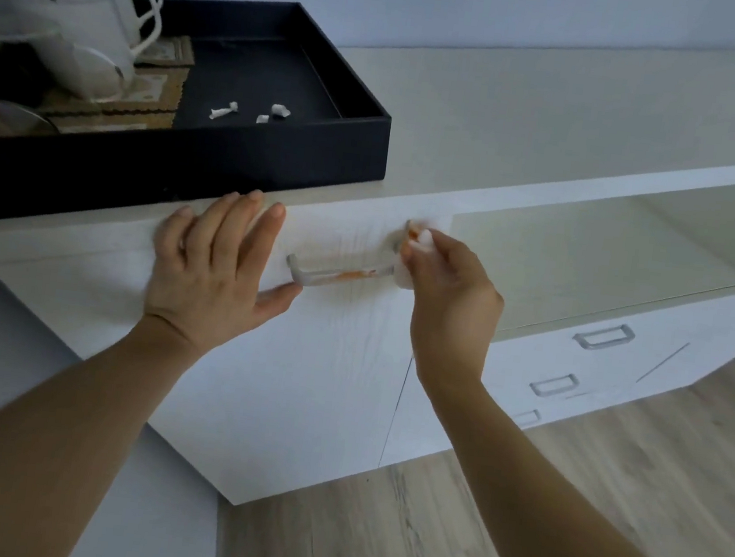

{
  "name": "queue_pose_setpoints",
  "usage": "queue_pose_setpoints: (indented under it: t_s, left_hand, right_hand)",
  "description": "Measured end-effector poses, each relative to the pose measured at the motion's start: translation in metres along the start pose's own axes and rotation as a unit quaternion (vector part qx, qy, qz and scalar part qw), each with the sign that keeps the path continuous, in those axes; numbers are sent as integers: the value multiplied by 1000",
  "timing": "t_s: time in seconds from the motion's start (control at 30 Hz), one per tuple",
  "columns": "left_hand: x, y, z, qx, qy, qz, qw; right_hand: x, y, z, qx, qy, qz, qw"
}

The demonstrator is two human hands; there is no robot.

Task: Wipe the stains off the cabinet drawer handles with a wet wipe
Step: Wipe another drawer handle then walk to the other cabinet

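A grey bar handle [334, 274] sits on the white drawer front [342, 239], with orange stains along its right half. My right hand [442, 287] pinches a crumpled white wet wipe [404, 273], orange-smeared at the top, against the handle's right end. My left hand [216, 261] lies flat with straight fingers on the drawer front just left of the handle, thumb tip touching the handle's left end. The view is motion-blurred.
A black tray [278, 162] on the cabinet top holds white jugs [88, 17], coasters and a few white wipe scraps [247, 112]. More grey handles [604, 337] sit on drawers to the right, below a glass-fronted panel [611, 251]. Wood floor lies below.
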State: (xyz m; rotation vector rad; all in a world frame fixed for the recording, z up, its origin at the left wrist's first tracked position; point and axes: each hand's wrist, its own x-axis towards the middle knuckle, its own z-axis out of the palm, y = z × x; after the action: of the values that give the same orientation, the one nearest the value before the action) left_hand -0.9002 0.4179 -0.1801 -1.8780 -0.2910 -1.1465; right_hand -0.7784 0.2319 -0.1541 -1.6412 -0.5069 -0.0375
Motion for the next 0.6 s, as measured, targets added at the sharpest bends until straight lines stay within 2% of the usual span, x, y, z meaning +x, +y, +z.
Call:
queue_pose_setpoints:
  t_s: [0.13, 0.3, 0.47, 0.6]
  left_hand:
    - [-2, 1, 6, 13, 16, 10, 1000]
    - [-4, 1, 8, 31, 18, 15, 999]
    - [-5, 1, 8, 32, 9, 19, 999]
    - [-6, 1, 7, 35, -7, 25, 999]
  right_hand:
    - [-18, 10, 19, 25, 16, -24, 999]
    - [-4, 10, 26, 163, 72, 84, 980]
    - [-6, 14, 15, 156, 48, 79, 983]
    - [7, 13, 8, 163, 120, 93, 975]
